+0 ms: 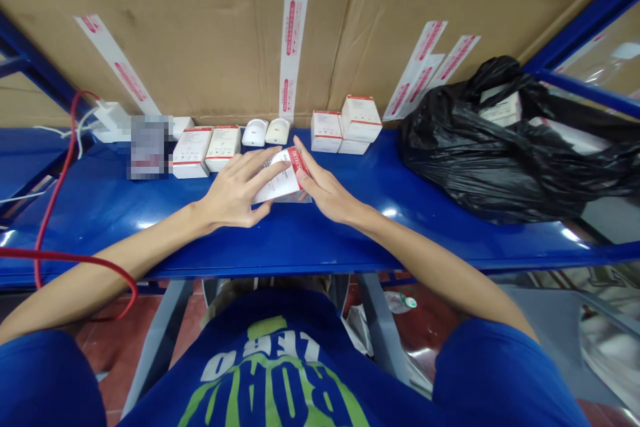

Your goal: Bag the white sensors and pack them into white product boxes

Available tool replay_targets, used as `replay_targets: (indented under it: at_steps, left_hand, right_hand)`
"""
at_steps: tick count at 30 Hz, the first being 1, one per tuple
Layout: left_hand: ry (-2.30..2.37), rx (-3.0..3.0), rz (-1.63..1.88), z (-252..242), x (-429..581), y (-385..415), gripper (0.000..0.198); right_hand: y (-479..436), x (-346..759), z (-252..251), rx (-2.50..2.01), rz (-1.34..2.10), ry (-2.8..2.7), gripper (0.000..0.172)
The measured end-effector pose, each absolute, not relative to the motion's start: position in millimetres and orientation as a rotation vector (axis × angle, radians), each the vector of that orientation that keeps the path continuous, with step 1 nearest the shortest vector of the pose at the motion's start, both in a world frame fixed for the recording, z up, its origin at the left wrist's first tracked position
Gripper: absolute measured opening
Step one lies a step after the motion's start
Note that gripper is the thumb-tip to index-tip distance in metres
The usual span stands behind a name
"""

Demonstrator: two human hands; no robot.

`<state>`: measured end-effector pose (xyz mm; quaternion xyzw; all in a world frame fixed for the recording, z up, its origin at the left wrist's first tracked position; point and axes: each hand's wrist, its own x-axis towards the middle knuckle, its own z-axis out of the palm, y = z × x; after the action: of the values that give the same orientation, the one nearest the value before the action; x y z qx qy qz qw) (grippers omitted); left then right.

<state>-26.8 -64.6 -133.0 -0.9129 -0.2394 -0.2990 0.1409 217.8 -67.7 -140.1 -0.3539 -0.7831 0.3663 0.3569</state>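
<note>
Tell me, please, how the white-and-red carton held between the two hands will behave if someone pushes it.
The white-and-red carton looks like thin printed card, so it is probably light for its size and fairly stiff, though its corners may dent. Its flat faces suggest it would slide rather than roll on the glossy blue shelf.

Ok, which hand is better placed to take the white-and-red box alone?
Left, probably: the left hand has its fingers spread across the box, while the right hand only meets its red end.
</note>
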Motion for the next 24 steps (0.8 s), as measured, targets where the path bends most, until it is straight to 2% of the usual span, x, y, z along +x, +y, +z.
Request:
replay_targets:
  at_steps: [8, 14, 17, 21, 24]
  left_hand:
    - [-0.741, -2.65, -0.848, -139.6, -21.4, -65.6, 0.069]
    - [-0.822, -2.698, -1.074, -137.4, -12.9, -71.6, 0.062]
    - [-0.92, -2.834, -1.139, -136.9, -11.4, -70.9, 0.051]
    - [-1.006, -2.927, -0.944, -145.1, -12.9, -61.2, 0.041]
    - [-1.041, -2.897, -0.77, -152.9, -15.3, -51.6, 0.035]
  right_hand:
    - [-70.4, 213.1, -147.9, -1.002, 0.763, -2.056, 0.079]
    - [-50.5, 221.5, -149.1, -0.977, 0.996, -1.838, 0.076]
    - [-30.9, 233.7, -148.6, -1.104, 1.023, -1.685, 0.077]
    - [-12.8, 245.8, -152.9, -1.226, 1.027, -1.603, 0.063]
    - [-12.8, 247.5, -155.5, -1.313, 0.823, -1.67, 0.059]
